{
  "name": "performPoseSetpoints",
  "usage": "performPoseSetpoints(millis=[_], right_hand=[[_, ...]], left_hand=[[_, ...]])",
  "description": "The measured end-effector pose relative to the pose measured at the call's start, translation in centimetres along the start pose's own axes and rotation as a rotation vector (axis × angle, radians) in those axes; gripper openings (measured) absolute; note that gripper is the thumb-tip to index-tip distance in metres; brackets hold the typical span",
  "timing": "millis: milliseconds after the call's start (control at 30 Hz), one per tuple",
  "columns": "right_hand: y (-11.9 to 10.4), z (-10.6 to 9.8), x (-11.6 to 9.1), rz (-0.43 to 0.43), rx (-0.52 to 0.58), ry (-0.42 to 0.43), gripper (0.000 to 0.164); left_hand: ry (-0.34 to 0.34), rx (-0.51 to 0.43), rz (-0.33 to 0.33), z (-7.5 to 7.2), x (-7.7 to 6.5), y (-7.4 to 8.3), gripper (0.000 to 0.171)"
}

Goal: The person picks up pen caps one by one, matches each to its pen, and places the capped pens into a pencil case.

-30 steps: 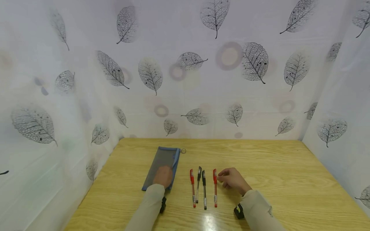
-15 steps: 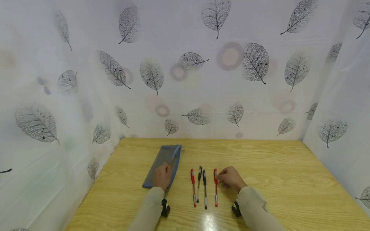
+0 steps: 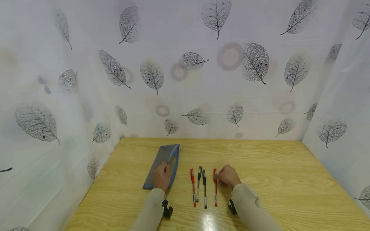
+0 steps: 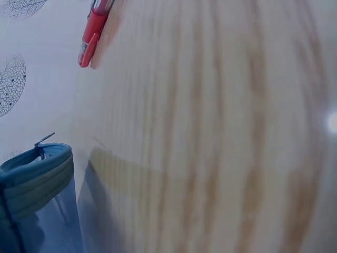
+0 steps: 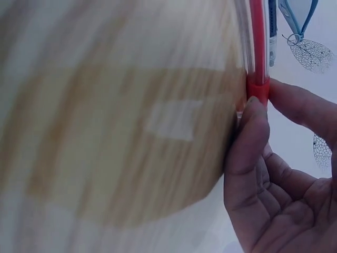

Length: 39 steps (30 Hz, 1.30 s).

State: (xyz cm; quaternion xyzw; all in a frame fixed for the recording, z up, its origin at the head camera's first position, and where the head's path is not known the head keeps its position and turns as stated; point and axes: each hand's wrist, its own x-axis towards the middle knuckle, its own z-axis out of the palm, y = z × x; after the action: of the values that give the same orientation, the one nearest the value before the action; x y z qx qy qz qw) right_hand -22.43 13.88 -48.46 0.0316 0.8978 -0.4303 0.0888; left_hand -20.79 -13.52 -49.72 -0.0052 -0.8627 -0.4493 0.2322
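My left hand [image 3: 162, 177] grips the upper edge of a blue mesh zipper pouch [image 3: 157, 160] at the left, and the zipped edge is lifted. The left wrist view shows the pouch's raised mouth [image 4: 39, 168], with the hand itself outside that view. My right hand [image 3: 229, 175] pinches the rightmost red pen [image 3: 215, 189] close to its cap. In the right wrist view the thumb and a finger [image 5: 250, 132] sit on either side of the red pen [image 5: 258, 47]. Left of it lie two black pens [image 3: 204, 187] and another red pen [image 3: 193, 186], side by side.
A wood-grain table [image 3: 274, 166] carries everything. Pale cloth with leaf prints [image 3: 196, 64] hangs along its back and both sides. A small ring [image 3: 181, 148] sits at the pouch's far right corner.
My left hand has taken hold of the pouch's edge and raised it, parting its mouth. My right hand has shifted slightly left and closed its fingertips on the red pen.
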Motion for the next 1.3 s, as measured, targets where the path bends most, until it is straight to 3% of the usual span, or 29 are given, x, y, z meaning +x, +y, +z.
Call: performPoseSetpoints(millis=[433, 700, 1100, 1300], right_hand=[[-0.6, 0.0, -0.5, -0.014, -0.05, 0.029, 0.021], [0.0, 0.0, -0.1, -0.025, -0.015, 0.018, 0.021], [0.6, 0.2, 0.3, 0.047, 0.244, -0.009, 0.01], [0.9, -0.2, 0.0, 0.009, 0.327, -0.062, 0.027]], left_hand=[[0.002, -0.015, -0.002, 0.0, 0.0, 0.1, 0.03], [0.002, -0.008, -0.017, 0.0, -0.1, 0.3, 0.029], [0.001, -0.007, -0.028, -0.1, -0.1, 0.3, 0.029], [0.022, -0.01, -0.008, -0.1, -0.2, 0.5, 0.028]])
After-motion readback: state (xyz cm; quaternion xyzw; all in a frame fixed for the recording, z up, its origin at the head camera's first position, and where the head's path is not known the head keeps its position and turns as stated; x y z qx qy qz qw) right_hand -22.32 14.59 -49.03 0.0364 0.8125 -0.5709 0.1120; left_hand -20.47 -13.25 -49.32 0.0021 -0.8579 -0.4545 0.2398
